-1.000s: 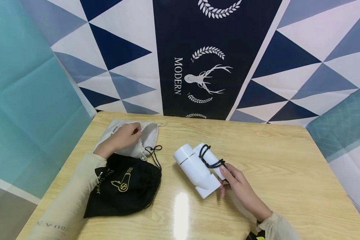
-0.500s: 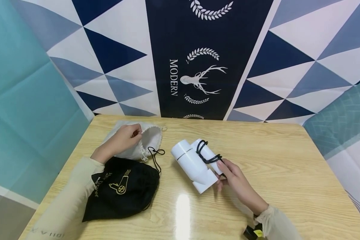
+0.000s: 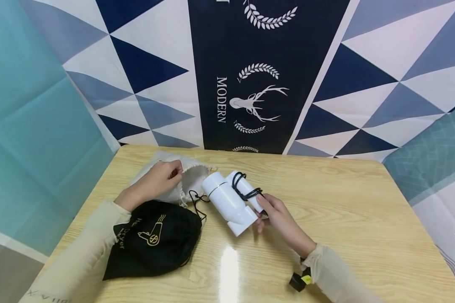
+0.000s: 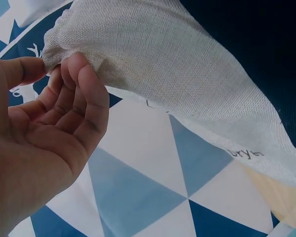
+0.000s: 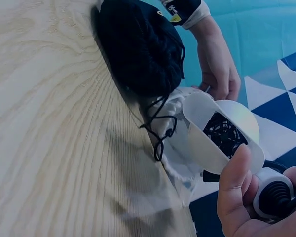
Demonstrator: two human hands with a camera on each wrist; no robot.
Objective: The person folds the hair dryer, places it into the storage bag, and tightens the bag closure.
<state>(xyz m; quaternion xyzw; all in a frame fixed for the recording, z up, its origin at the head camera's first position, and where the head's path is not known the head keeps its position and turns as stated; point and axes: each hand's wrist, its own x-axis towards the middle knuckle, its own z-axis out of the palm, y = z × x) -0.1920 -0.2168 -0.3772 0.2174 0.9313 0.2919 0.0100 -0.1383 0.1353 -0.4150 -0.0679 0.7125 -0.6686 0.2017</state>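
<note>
A white hair dryer (image 3: 229, 202), its black cord looped round the folded handle, is held above the table by my right hand (image 3: 278, 219). The fingers and thumb grip the handle's end, as the right wrist view also shows. With thumb and fingertips my left hand (image 4: 64, 118) pinches the rim of a pale cloth drawstring bag (image 4: 153, 54). In the head view the bag's mouth (image 3: 195, 179) gapes toward the dryer's nozzle, which is close to it. Inside the bag is shadowed and cannot be seen fully.
A black drawstring bag (image 3: 155, 240) with a yellow hair dryer print lies in front of the pale bag, under the left forearm. Its black cord (image 3: 199, 202) trails toward the dryer. The wooden table (image 3: 326, 202) meets patterned cloth walls behind and at the sides.
My right hand has carried the hair dryer leftward, nearer the pale bag's mouth. The left hand keeps its pinch on the rim, and the mouth has turned slightly to the right.
</note>
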